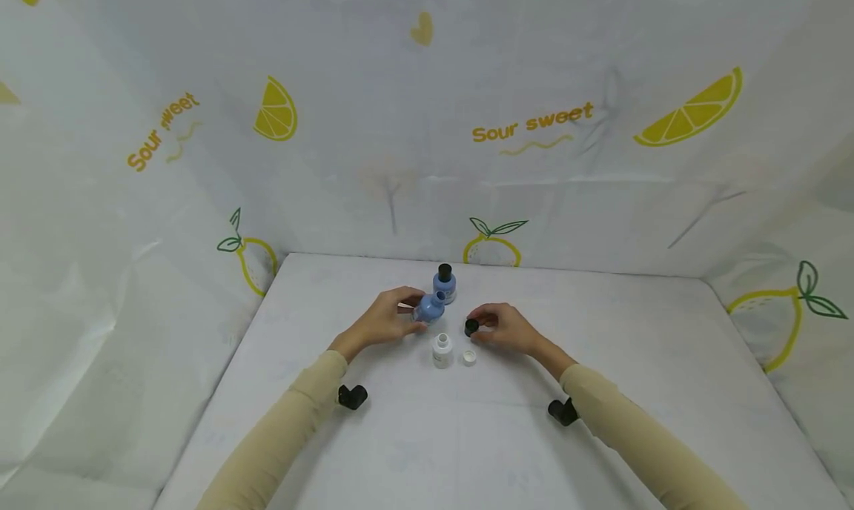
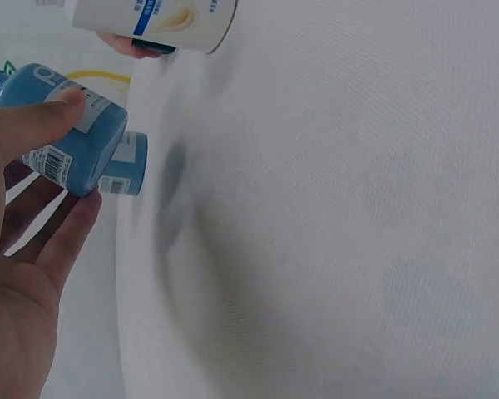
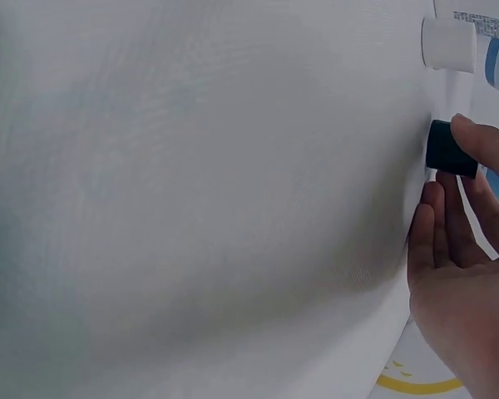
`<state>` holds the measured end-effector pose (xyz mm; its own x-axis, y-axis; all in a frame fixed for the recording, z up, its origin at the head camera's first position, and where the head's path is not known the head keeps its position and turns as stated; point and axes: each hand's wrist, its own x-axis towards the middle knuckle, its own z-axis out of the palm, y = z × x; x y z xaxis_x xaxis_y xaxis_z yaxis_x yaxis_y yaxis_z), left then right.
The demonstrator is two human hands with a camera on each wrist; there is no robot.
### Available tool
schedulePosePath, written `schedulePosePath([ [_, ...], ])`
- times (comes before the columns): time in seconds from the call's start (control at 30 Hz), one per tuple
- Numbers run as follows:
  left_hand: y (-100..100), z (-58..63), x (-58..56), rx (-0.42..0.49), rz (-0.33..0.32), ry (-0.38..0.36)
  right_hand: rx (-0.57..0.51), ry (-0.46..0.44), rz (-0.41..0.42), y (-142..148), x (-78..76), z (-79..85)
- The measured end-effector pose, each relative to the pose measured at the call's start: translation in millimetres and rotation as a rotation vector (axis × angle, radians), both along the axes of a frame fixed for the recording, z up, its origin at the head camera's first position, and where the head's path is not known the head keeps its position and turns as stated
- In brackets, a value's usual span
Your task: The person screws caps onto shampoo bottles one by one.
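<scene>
My left hand (image 1: 390, 319) holds an uncapped blue bottle (image 1: 428, 309) tilted, its open neck toward the right. The left wrist view shows the thumb across the label of this blue bottle (image 2: 79, 116) and fingers beneath it. In my right hand (image 1: 505, 328) a black cap (image 1: 471, 327) is pinched between thumb and fingers, low over the table; the right wrist view shows this black cap (image 3: 452, 150) close to the surface. A white bottle (image 1: 442, 351) stands uncapped in front of the hands, with a white cap (image 1: 469, 358) lying just right of it.
A second blue bottle (image 1: 445, 286) with its black cap on stands behind the tilted one. The white table (image 1: 414, 451) meets a lemon-printed curtain (image 1: 373, 199) at the back. Black wrist-worn pieces (image 1: 352, 397) sit by the sleeves.
</scene>
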<state>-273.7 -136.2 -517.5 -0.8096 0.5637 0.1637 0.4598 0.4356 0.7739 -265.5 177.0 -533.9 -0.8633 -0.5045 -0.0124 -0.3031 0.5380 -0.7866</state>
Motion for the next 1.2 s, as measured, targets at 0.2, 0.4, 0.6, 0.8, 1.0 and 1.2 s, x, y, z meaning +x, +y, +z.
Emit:
schedulePosePath([
  [0.2,1.0,6.6,0.9,-0.013,-0.007,0.025,0.01,0.013,-0.03,-0.3,-1.3,1.2],
  [0.4,3.3,11.6,0.4,-0.03,-0.015,0.057,-0.056,0.015,-0.055,1.6,-4.6,14.7],
  [0.6,5.7,11.8,1.4,-0.04,-0.01,0.061,-0.132,0.056,-0.05,-5.0,-3.5,35.0],
  [0.8,8.6,11.3,0.5,-0.028,-0.027,0.069,-0.187,0.092,-0.019,-15.6,3.7,47.0],
  [1.0,7.7,11.4,-0.3,-0.028,-0.031,0.097,-0.175,0.118,-0.034,-17.9,7.4,49.8],
  [1.2,8.7,12.3,-0.3,-0.038,-0.04,0.091,-0.229,0.142,-0.055,-17.9,6.0,50.3],
])
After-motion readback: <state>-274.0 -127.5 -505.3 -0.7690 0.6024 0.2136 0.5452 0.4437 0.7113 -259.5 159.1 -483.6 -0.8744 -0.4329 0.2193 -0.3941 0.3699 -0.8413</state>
